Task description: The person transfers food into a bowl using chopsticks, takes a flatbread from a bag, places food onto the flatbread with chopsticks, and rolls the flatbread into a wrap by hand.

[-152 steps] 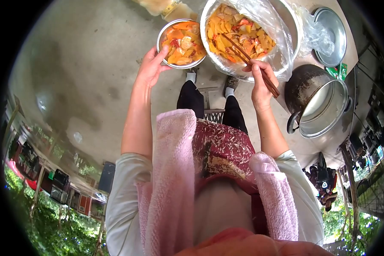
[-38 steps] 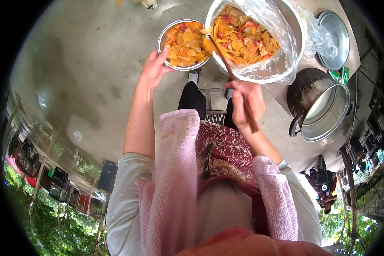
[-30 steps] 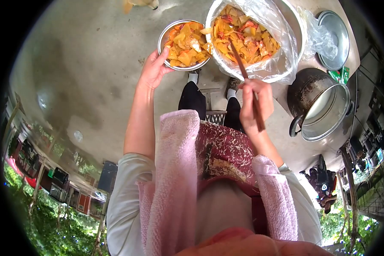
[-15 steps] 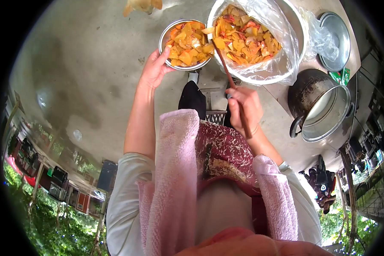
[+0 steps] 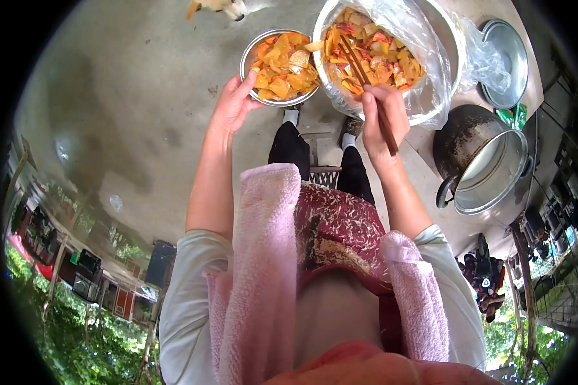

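Note:
My left hand (image 5: pixel 234 102) grips the near left rim of a metal bowl (image 5: pixel 245 64), thumb over the edge. Orange and yellow slices (image 5: pixel 281 67) fill this bowl. Right beside it is a large white basin (image 5: pixel 456 48) lined with a clear plastic bag (image 5: pixel 430 96), holding more slices with red bits (image 5: pixel 392 58). My right hand (image 5: pixel 384 122) is closed round brown chopsticks (image 5: pixel 387 133), whose tips are in the basin's food. One pale slice (image 5: pixel 315 46) lies across the rims between bowl and basin.
A blackened pot (image 5: pixel 453 138) with a pale inside stands at the right. Beyond it are a metal lid (image 5: pixel 508 83), a crumpled clear bag (image 5: pixel 485 61) and a green packet (image 5: pixel 519 117). A dog's head (image 5: pixel 221 6) shows at the top. A person (image 5: pixel 485 273) is at the lower right.
The chopsticks have gone back and forth between bowl and basin and now point into the basin. My right hand has moved up and right. The dog's head has shifted. My left hand has hardly moved.

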`<state>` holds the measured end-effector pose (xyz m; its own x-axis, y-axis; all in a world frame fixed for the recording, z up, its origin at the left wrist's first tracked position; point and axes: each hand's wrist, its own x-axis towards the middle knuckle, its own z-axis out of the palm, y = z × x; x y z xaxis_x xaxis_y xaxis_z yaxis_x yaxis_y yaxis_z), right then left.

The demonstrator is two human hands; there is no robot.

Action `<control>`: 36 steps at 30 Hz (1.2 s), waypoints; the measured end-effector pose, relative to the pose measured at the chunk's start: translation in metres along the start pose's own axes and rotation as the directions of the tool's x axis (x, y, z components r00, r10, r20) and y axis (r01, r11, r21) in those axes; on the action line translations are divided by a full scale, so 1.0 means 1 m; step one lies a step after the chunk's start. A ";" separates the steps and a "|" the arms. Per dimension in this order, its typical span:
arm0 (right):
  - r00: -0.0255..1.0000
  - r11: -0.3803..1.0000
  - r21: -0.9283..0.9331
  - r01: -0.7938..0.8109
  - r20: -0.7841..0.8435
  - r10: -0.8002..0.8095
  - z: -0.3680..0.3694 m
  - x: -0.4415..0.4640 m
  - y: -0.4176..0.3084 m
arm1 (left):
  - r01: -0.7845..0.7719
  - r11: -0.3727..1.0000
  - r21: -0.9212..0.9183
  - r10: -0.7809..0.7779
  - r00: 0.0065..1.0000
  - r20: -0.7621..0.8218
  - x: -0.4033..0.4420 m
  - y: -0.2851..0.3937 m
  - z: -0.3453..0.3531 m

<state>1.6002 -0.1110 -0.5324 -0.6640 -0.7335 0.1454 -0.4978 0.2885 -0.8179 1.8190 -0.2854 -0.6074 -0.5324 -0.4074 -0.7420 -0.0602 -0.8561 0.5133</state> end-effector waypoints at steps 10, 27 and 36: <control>0.997 0.998 0.049 0.048 0.051 -0.051 0.003 -0.014 -0.015 | 0.006 1.000 0.002 -0.006 1.000 -0.001 0.001 0.000 0.000; 0.964 0.974 -0.042 0.222 0.159 -0.213 -0.036 -0.038 -0.055 | 0.009 1.000 0.000 -0.009 1.000 0.012 0.006 -0.006 -0.006; 0.904 0.782 0.526 -0.334 -0.054 0.423 -0.094 -0.021 -0.067 | -0.012 0.988 -0.155 0.012 1.000 -0.003 0.004 -0.026 -0.032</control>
<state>1.5950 -0.0565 -0.4284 -0.8415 -0.5079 -0.1843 0.1258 0.1475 -0.9810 1.8452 -0.2746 -0.6379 -0.5308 -0.4182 -0.7371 0.0774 -0.8900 0.4493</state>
